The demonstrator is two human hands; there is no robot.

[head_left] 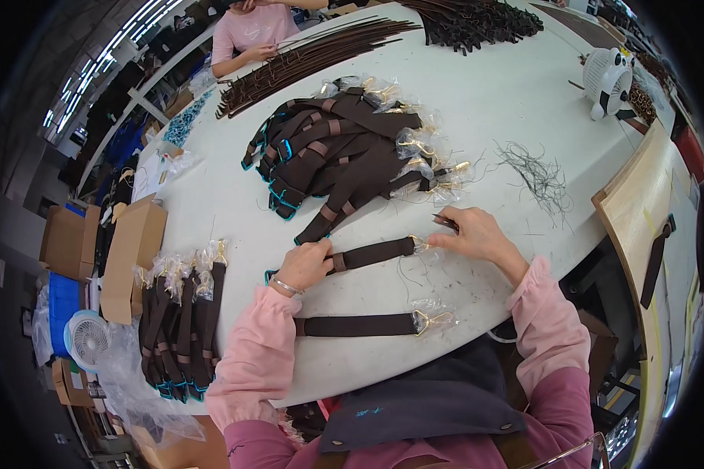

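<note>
My left hand [305,267] is closed on a dark brown webbing strap [377,253] that lies across the white table. The strap has a lighter brown band, a turquoise-edged end by my left wrist and a plastic-wrapped gold clasp at its right end. Beside that clasp, my right hand [479,234] is closed on a small dark tool that looks like thread snips [446,223]; its thumb is at the clasp end. A second similar strap [360,325] lies nearer to me, its left end hidden behind my left sleeve. Beyond my hands is a heap of such straps [340,156].
Several straps [184,328] lie side by side at the left edge. Loose cut threads [536,176] lie at the right. Farther back are long brown strips [313,59], a dark pile [481,27], a white fan [607,78] and a pink-shirted person [254,31]. Cardboard boxes [129,258] stand left.
</note>
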